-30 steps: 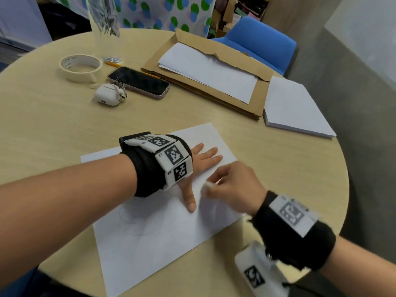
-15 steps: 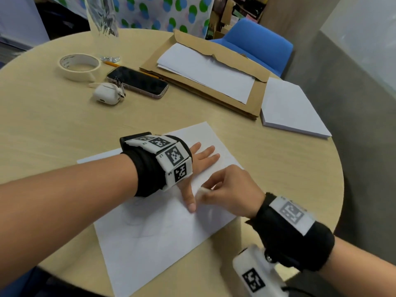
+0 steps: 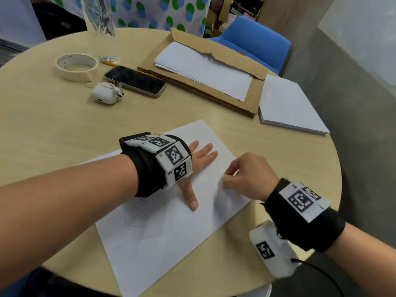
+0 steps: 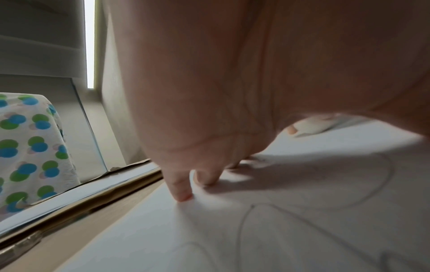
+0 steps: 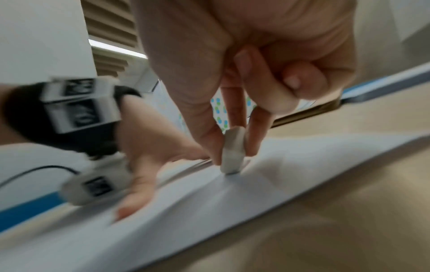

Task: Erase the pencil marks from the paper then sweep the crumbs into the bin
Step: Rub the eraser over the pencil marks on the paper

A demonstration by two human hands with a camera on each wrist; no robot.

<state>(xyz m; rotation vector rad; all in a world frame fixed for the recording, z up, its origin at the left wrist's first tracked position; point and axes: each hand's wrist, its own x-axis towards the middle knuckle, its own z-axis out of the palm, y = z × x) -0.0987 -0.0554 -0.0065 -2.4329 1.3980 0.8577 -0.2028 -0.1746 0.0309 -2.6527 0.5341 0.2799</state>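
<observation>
A white sheet of paper [image 3: 167, 239] with faint pencil curves [image 4: 302, 211] lies on the round wooden table [image 3: 53, 125]. My left hand [image 3: 199, 159] lies flat on the sheet with fingers spread, pressing it down. My right hand [image 3: 246, 179] pinches a small white eraser [image 5: 232, 150] between thumb and fingers, its tip touching the paper near the sheet's right edge. A few dark crumbs [image 3: 214, 173] speckle the paper between the two hands. The eraser [image 4: 309, 126] also shows past the left palm. No bin is in view.
At the back of the table lie a tape roll [image 3: 75, 66], a phone [image 3: 135, 81], a white earbud case [image 3: 105, 96], a brown envelope with papers [image 3: 203, 69] and a paper stack [image 3: 289, 106]. A blue chair [image 3: 252, 41] stands behind.
My right hand with the eraser has slid to the right across the paper, away from the left thumb. The left hand stays pressed in place.
</observation>
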